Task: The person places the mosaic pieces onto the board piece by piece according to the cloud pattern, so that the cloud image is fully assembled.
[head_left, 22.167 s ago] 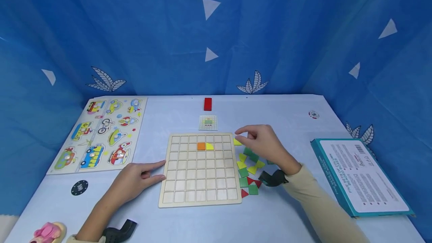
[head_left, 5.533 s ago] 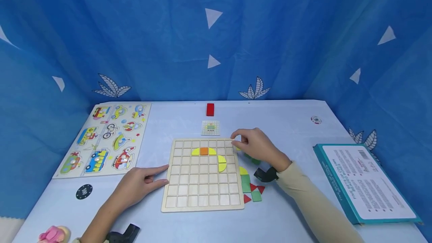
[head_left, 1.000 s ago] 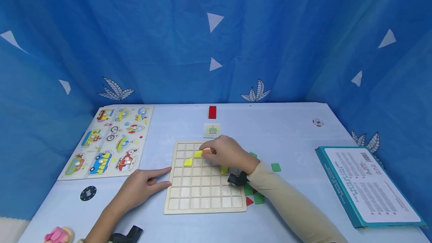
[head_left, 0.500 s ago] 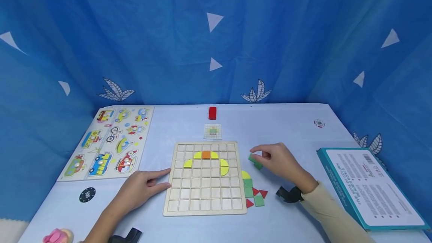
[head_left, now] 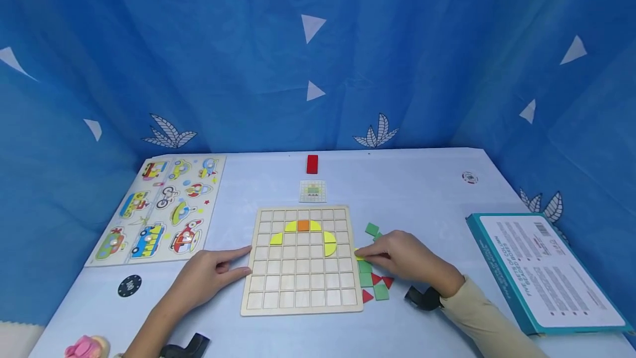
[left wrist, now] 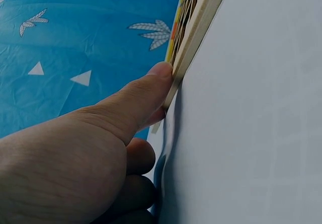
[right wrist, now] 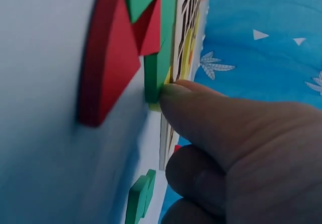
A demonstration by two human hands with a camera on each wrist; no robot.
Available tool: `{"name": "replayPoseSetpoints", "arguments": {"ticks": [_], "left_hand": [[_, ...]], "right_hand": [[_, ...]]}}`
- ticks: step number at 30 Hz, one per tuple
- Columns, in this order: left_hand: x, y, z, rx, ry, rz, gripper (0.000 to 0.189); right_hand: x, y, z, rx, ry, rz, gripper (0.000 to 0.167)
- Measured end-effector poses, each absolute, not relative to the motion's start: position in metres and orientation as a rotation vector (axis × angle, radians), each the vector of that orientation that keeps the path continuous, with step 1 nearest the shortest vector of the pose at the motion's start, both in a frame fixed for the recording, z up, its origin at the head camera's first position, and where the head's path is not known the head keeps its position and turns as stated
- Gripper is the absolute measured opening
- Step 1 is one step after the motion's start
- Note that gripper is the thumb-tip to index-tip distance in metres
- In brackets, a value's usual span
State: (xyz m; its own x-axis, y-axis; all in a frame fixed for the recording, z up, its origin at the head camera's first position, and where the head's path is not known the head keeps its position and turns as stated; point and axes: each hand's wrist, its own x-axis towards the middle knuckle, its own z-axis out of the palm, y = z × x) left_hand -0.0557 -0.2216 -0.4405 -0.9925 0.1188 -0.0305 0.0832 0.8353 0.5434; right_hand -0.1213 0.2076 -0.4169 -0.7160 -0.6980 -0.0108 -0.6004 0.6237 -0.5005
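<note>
A wooden grid board lies in the middle of the table. On it sit an orange square tile and several yellow quarter-circle tiles, in an arch shape. My left hand touches the board's left edge with thumb and forefinger; in the left wrist view the thumb lies against the wooden rim. Beside the board's right edge, my right hand pinches a yellow quarter-circle tile, mostly covered by the fingertips. Just below it are green square tiles and red triangle tiles.
Behind the board lie a small pattern card and a red block. A vehicle puzzle board is at the left, with a black chip and a pink object nearer. A teal-edged box stands at the right.
Over the earlier frames more yellow tiles came onto the board, the latest at its upper left. Since half a second ago my right hand has moved from the upper green tiles down to the yellow one.
</note>
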Motion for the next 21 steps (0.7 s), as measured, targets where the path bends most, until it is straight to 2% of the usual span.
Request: {"name": "replayPoseSetpoints", "arguments": {"ticks": [14,21], "left_hand": [[-0.0566,-0.2206,-0.438,0.17,2.941,0.879,0.053],[-0.0568,-0.2209,-0.4378,0.172,2.939,0.873,0.053]], "right_hand": [[-0.1234,0.2132,-0.4182,-0.938,2.784,-0.614,0.034],[-0.122,0.2122,-0.4207,-1.004,2.733,-0.633,0.037]]}}
